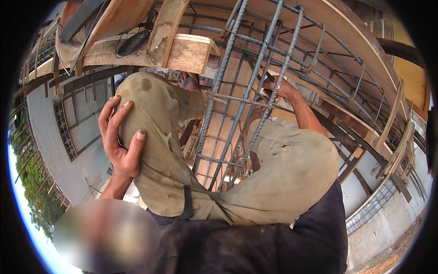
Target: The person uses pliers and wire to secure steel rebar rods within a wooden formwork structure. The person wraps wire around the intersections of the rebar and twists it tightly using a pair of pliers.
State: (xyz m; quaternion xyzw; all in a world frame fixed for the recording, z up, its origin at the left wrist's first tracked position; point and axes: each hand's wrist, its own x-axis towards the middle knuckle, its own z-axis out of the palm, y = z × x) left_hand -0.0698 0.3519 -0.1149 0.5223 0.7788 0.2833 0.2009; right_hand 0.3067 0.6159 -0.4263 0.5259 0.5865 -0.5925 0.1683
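My left hand rests on my raised knee in khaki trousers, fingers spread and holding nothing. Beyond the steel bars, my right hand is closed around the dark handles of a hand tool, whose head reaches into the cage and is partly hidden by bars. Between my legs stands a cage of ribbed steel rebar, with thinner steel stirrups around its long bars. It meets another rebar cage lying along a plywood form.
A timber beam lies ahead, with a coil of black tie wire on it. The curved plywood formwork runs along the right. Wooden props stand lower right, and a grey wall is at left.
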